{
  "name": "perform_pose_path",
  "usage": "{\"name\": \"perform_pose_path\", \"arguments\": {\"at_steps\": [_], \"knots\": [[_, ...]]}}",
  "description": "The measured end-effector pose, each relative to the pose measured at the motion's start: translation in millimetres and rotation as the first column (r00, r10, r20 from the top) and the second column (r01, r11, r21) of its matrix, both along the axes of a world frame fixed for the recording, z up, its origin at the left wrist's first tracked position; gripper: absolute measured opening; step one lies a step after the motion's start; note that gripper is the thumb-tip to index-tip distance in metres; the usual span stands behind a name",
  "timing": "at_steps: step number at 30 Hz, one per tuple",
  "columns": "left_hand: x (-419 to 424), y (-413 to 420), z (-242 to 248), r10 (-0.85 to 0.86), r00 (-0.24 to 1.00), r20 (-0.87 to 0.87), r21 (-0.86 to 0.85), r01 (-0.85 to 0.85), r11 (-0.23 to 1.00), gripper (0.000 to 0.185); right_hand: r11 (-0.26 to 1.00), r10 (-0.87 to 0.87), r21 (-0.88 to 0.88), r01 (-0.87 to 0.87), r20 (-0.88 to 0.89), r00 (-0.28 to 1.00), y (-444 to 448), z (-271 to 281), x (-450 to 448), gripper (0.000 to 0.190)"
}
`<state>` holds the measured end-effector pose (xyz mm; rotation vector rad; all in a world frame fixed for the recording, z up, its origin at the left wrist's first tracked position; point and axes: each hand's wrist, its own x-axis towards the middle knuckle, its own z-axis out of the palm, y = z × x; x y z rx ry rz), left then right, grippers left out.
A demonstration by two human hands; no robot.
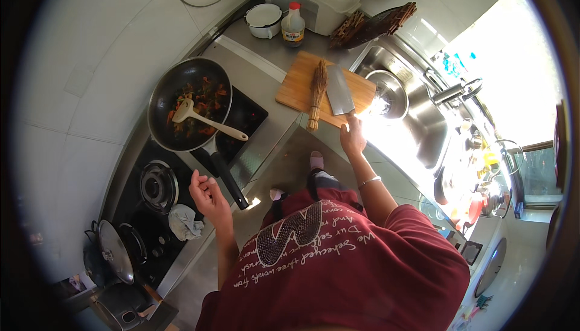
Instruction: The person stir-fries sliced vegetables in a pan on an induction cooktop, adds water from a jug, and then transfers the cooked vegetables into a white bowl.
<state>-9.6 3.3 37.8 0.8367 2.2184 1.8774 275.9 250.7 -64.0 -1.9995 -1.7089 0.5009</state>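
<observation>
My right hand (353, 135) is closed round the handle of a cleaver (340, 90), whose broad blade lies flat on a wooden cutting board (294, 77). Beside the blade, a tied straw brush (318, 90) rests on the board, its bound end past the edge. My left hand (210, 197) is raised, empty, with loosely curled fingers, near the black handle of a wok (156, 118). Chopped red and green food (206, 88) lies in the wok, which stands on a dark cooktop. A pale spatula (204, 120) rests across it, its handle over the rim.
Right of the board is a steel sink (428, 138) with a metal bowl (398, 93) and a faucet (448, 94). A red-capped bottle (293, 27) and a white pot (263, 16) stand behind. A crumpled cloth (185, 223) lies by the gas burner (158, 187); a lidded pan (115, 249) is farther left.
</observation>
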Motion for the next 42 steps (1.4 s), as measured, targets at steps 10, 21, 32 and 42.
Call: {"name": "perform_pose_path", "arguments": {"at_steps": [10,21,32,42], "knots": [[99.9,84.2,-9.5,-0.443,0.835,0.327,-0.097,0.496,0.863,0.026,0.826,0.293,-0.514,-0.231,0.041,0.955,54.4,-68.6,90.2,0.055],[203.2,182.4,-26.3,-0.483,0.574,0.661,-0.168,0.741,0.65,0.022,0.892,0.33,-0.272,-0.361,-0.156,0.931,49.8,20.7,163.9,0.035],[227.9,310.1,17.9,-0.494,0.571,0.656,0.258,0.445,0.857,0.03,0.717,0.581,0.157,-0.679,-0.673,0.457,104.1,111.1,51.4,0.041],[-57.8,443.2,91.1,-0.419,0.896,0.149,-0.332,0.444,0.832,0.025,0.734,0.513,-0.01,-0.679,-0.646,0.564,111.8,69.2,55.9,0.033]]}}
